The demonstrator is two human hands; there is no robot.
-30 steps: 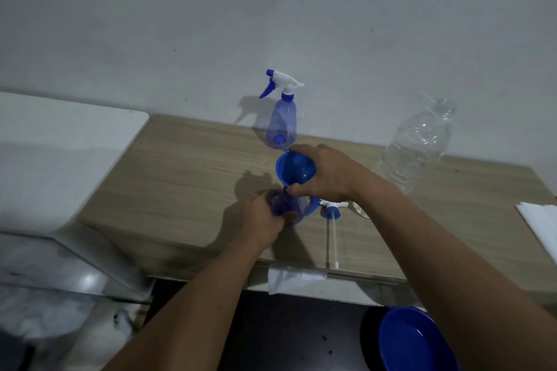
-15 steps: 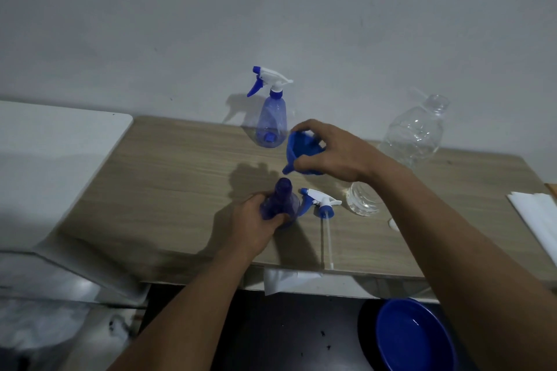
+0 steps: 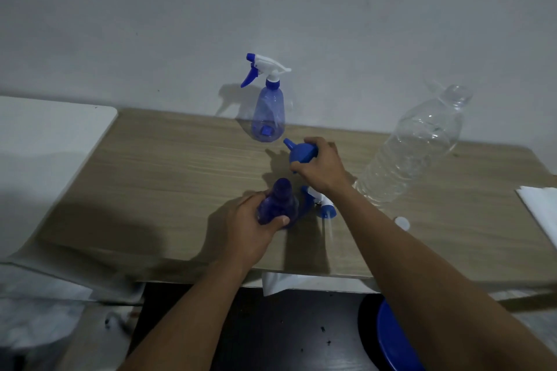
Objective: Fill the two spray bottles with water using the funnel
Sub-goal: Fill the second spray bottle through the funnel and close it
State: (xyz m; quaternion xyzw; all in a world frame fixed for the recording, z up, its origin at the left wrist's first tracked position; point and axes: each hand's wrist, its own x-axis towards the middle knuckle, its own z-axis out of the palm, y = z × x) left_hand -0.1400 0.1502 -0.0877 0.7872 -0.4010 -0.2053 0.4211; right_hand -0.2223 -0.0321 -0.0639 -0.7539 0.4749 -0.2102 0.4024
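My left hand (image 3: 256, 226) grips an open blue spray bottle (image 3: 278, 202) that stands near the front of the wooden table (image 3: 180, 178). Its spray head (image 3: 321, 203) with a dip tube lies just right of it. My right hand (image 3: 319, 167) holds the blue funnel (image 3: 301, 152) on its side, low over the table behind the open bottle, spout pointing left and back. A second blue spray bottle (image 3: 269, 113), with its white and blue trigger head on, stands upright by the wall. A clear plastic water bottle (image 3: 419, 144) stands tilted at the right, uncapped.
A small white cap (image 3: 402, 222) lies on the table right of my right forearm. White paper (image 3: 539, 211) sits at the table's right edge. A white surface (image 3: 45, 135) adjoins the table on the left. A blue basin (image 3: 394, 340) is on the floor below.
My right hand has lifted the funnel out of the open bottle's neck, carried it back toward the wall and tipped it onto its side. My left hand keeps its grip on the bottle.
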